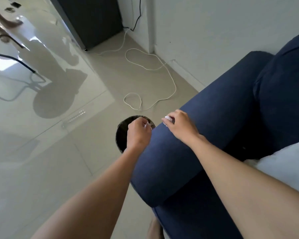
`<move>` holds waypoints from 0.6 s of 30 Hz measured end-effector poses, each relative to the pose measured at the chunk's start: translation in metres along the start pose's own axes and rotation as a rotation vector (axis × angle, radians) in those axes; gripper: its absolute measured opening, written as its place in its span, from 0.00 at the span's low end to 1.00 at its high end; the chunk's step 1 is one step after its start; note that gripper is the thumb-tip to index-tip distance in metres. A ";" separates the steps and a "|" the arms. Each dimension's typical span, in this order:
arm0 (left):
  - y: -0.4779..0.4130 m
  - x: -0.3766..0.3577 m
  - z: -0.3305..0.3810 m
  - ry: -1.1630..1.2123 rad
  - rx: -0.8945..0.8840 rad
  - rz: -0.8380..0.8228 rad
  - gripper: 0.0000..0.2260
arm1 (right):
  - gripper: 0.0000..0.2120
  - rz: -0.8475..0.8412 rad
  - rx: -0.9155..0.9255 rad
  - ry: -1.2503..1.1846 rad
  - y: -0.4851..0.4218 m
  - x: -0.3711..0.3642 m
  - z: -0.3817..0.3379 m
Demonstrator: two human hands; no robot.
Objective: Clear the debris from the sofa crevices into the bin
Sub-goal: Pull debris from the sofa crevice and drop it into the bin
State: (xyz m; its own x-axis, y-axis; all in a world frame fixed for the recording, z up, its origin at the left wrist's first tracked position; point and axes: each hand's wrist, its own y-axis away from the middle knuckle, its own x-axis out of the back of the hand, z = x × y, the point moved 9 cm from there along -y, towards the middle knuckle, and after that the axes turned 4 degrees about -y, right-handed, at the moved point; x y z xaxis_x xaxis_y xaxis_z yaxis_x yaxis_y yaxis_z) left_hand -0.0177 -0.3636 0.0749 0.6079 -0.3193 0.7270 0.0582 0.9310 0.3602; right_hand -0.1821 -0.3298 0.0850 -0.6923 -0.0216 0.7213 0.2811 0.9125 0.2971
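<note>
A dark round bin [122, 133] stands on the floor against the end of the blue sofa's armrest [188, 152]. My left hand [139, 133] hangs over the bin's opening, fingers curled around a small white scrap that barely shows. My right hand [181, 125] reaches across the top of the armrest, closed on a crumpled white piece of debris [167, 120] near the bin's edge. Both forearms stretch out from the bottom of the view. The sofa's crevices lie hidden behind my right arm.
A white cable [164, 80] loops over the tiled floor beyond the bin. A dark cabinet [93, 19] stands at the wall. Metal chair legs [24, 80] are at the left. Another person's legs [2, 16] show at the top left. A pale cushion [286, 163] lies on the seat.
</note>
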 end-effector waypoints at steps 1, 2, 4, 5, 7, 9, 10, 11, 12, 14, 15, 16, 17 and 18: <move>-0.012 0.006 -0.013 0.001 0.024 0.001 0.08 | 0.15 -0.023 0.007 -0.001 -0.011 -0.013 -0.010; -0.023 0.011 -0.026 0.000 0.048 0.004 0.08 | 0.14 -0.047 0.009 -0.007 -0.021 -0.027 -0.018; -0.043 0.020 -0.049 -0.001 0.093 0.013 0.08 | 0.12 -0.090 0.007 -0.016 -0.039 -0.052 -0.029; -0.052 0.024 -0.060 0.003 0.111 0.017 0.08 | 0.11 -0.106 0.005 -0.017 -0.047 -0.064 -0.033; -0.066 0.026 -0.078 0.008 0.141 0.017 0.10 | 0.13 -0.136 0.003 -0.025 -0.059 -0.085 -0.038; -0.078 0.027 -0.094 0.005 0.171 0.018 0.10 | 0.14 -0.165 -0.001 -0.027 -0.068 -0.103 -0.042; -0.082 0.027 -0.101 0.003 0.184 0.018 0.10 | 0.13 -0.175 -0.002 -0.021 -0.071 -0.110 -0.044; -0.087 0.025 -0.107 0.004 0.195 0.015 0.10 | 0.13 -0.181 -0.004 -0.014 -0.075 -0.116 -0.044; -0.092 0.023 -0.112 0.007 0.203 0.010 0.10 | 0.11 -0.183 -0.008 -0.010 -0.078 -0.122 -0.044; -0.098 0.018 -0.118 0.015 0.220 -0.006 0.09 | 0.09 -0.181 -0.016 -0.014 -0.084 -0.130 -0.043; -0.101 0.016 -0.120 0.021 0.228 -0.017 0.10 | 0.08 -0.181 -0.020 -0.018 -0.086 -0.132 -0.043; -0.104 0.014 -0.121 0.028 0.235 -0.029 0.10 | 0.07 -0.182 -0.024 -0.017 -0.090 -0.135 -0.042; -0.106 0.012 -0.121 0.033 0.239 -0.041 0.10 | 0.07 -0.185 -0.029 -0.014 -0.092 -0.138 -0.041; -0.108 0.010 -0.120 0.039 0.241 -0.051 0.11 | 0.08 -0.190 -0.036 -0.009 -0.094 -0.140 -0.039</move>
State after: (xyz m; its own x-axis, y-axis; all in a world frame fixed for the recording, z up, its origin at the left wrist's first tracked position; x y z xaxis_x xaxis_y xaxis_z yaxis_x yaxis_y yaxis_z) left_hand 0.0776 -0.4457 -0.0269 0.6397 -0.3533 0.6826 -0.0980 0.8433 0.5284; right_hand -0.0857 -0.4284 -0.0192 -0.7409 -0.1882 0.6447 0.1683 0.8773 0.4495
